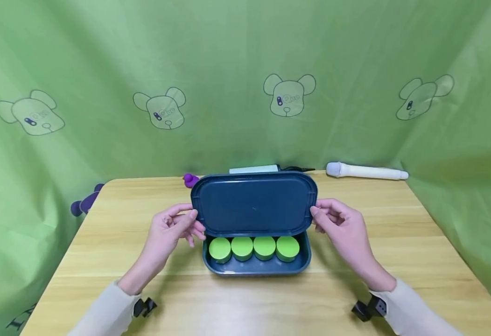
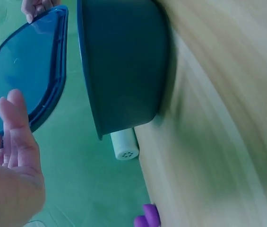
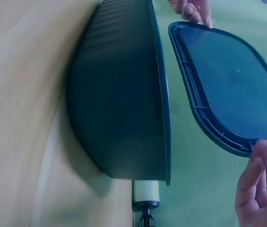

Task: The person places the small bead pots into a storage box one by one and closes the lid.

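Note:
A dark blue lid (image 1: 254, 205) is held tilted above a matching dark blue box (image 1: 257, 268), its inner side towards me. The left hand (image 1: 171, 226) pinches the lid's left end between thumb and fingers. At the opposite end, the right hand (image 1: 343, 226) pinches the rim the same way. Several round green-topped containers (image 1: 242, 247) stand in a row inside the box; the lid hides its rear part. Both wrist views show a gap between the lid (image 2: 24, 66) and the box wall (image 3: 119, 94).
Behind the box lie a pale bar-shaped device (image 1: 254, 169) with a black cord and a purple duck-like toy (image 1: 190, 180). A white microphone (image 1: 367, 171) lies along the table's back right edge. A green printed curtain (image 1: 224, 56) hangs behind the wooden table (image 1: 401, 233).

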`<action>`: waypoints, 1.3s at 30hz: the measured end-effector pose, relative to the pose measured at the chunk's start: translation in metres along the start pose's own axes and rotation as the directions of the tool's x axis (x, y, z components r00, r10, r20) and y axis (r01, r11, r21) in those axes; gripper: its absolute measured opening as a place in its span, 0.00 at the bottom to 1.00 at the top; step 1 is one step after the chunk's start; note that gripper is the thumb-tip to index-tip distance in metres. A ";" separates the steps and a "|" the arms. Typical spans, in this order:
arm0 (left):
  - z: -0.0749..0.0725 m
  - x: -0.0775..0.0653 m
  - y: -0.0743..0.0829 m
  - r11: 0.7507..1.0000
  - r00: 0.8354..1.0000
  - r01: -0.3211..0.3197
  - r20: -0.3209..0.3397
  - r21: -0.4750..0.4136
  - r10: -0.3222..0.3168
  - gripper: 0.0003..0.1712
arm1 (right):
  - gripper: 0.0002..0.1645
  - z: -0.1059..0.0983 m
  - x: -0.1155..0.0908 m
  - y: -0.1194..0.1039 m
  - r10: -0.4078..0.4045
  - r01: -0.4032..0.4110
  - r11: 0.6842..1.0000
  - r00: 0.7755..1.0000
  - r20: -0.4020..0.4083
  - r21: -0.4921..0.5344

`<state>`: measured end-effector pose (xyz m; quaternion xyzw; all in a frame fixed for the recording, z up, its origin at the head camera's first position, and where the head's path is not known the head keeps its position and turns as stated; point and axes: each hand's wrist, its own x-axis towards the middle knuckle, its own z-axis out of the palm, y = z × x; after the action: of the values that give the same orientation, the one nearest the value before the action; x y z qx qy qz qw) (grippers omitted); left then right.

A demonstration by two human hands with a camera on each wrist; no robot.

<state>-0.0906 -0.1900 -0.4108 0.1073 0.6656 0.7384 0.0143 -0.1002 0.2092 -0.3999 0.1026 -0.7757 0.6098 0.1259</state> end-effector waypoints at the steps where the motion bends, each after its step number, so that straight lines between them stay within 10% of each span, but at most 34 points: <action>1: 0.000 0.000 0.001 1.000 1.000 -0.012 0.014 0.005 0.012 0.14 | 0.07 -0.001 0.000 -0.001 -0.002 0.002 1.000 1.000 0.010 0.016; 12: 0.000 -0.005 -0.002 0.995 0.997 0.078 0.003 0.056 -0.078 0.20 | 0.16 -0.011 -0.010 0.011 -0.114 0.117 0.993 0.986 0.122 -0.017; 19: 0.002 -0.006 -0.016 0.974 0.998 0.040 0.046 0.225 -0.052 0.29 | 0.18 -0.002 -0.015 0.022 -0.018 0.035 0.996 0.981 0.194 -0.083; 31: 0.005 0.006 -0.035 0.746 0.989 -0.144 0.127 0.651 0.080 0.27 | 0.32 0.013 -0.014 0.030 0.021 0.128 0.860 0.959 0.284 -0.495; 39: 0.006 0.005 -0.040 0.718 0.986 -0.142 0.163 0.681 0.039 0.25 | 0.29 0.017 -0.018 0.026 0.044 0.145 0.801 0.953 0.298 -0.581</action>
<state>-0.0989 -0.1788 -0.4488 0.1878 0.8838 0.4282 -0.0172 -0.0928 0.1994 -0.4333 0.1689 -0.9346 0.3090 0.0500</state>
